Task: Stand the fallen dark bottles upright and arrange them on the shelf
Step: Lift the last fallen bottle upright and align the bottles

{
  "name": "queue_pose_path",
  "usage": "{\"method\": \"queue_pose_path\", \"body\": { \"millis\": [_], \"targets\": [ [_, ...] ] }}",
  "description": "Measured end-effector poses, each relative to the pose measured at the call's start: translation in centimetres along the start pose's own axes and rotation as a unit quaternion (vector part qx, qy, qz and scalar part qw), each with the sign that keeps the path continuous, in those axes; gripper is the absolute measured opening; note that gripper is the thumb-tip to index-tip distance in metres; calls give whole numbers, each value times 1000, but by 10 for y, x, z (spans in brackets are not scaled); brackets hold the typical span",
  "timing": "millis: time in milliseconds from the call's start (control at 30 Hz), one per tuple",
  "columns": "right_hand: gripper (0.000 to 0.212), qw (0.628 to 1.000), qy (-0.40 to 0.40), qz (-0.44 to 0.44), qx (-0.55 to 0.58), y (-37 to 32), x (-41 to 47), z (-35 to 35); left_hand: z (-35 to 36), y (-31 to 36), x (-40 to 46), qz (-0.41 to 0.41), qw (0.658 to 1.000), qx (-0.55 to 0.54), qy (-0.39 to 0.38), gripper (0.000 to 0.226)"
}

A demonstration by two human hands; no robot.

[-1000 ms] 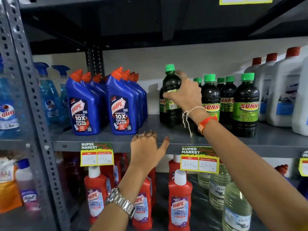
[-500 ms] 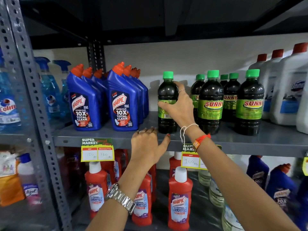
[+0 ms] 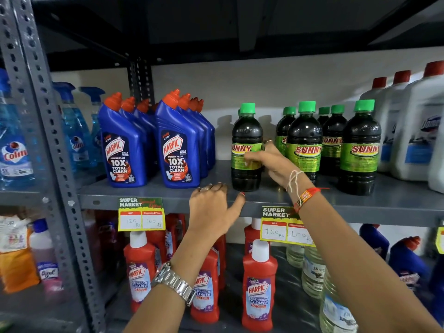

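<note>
A dark bottle with a green cap and a green SUNNY label stands upright near the front of the grey shelf. My right hand wraps its label from the right side. Several more dark SUNNY bottles stand upright in rows to the right, apart from the held one. My left hand rests flat on the shelf's front edge just left of and below the held bottle, fingers spread, holding nothing.
Blue Harpic bottles stand in two rows at the left of the shelf, white jugs at the right. Red Harpic bottles and clear bottles fill the lower shelf. Yellow price tags hang on the shelf edge. A slotted upright stands left.
My right hand lowered the dark bottle onto the shelf, drew it forward to the front edge and turned it so its label faces out. My left hand stayed on the shelf edge.
</note>
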State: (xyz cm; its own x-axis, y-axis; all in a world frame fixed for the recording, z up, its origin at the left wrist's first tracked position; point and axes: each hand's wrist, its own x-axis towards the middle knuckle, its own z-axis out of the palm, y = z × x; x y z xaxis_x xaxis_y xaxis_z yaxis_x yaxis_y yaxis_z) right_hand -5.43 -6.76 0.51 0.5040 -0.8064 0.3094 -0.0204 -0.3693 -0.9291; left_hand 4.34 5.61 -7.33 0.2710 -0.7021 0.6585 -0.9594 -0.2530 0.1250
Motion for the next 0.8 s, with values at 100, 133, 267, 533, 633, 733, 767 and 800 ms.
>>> {"method": "queue_pose_path", "body": {
  "millis": [100, 133, 267, 533, 633, 733, 767, 800],
  "targets": [
    [89, 998, 18, -2, -54, 2, -1, 0, 0, 1, 0, -3, 1000, 4, -2, 72],
    [104, 992, 39, -15, -117, 2, -4, 3, 0, 1, 0, -4, 1000, 5, -1, 71],
    [108, 940, 159, -90, -288, 3, -19, 13, 0, 1, 0, -5, 1000, 16, 1, 70],
    [77, 997, 50, -19, -57, 5, -9, 4, 0, 1, 0, 1, 1000, 10, 11, 71],
    [76, 998, 34, -32, -44, 4, -19, 3, 0, 1, 0, 3, 1000, 13, 12, 72],
    [81, 992, 60, -79, -78, 6, -34, 0, 0, 0, 0, 6, 1000, 9, 16, 73],
    [79, 987, 78, -104, -93, 9, -41, -2, 1, 0, 0, 3, 1000, 10, 16, 73],
    [73, 981, 101, -135, -100, 11, -49, -4, 1, -1, 0, -1, 1000, 12, 16, 74]
  ]
}}
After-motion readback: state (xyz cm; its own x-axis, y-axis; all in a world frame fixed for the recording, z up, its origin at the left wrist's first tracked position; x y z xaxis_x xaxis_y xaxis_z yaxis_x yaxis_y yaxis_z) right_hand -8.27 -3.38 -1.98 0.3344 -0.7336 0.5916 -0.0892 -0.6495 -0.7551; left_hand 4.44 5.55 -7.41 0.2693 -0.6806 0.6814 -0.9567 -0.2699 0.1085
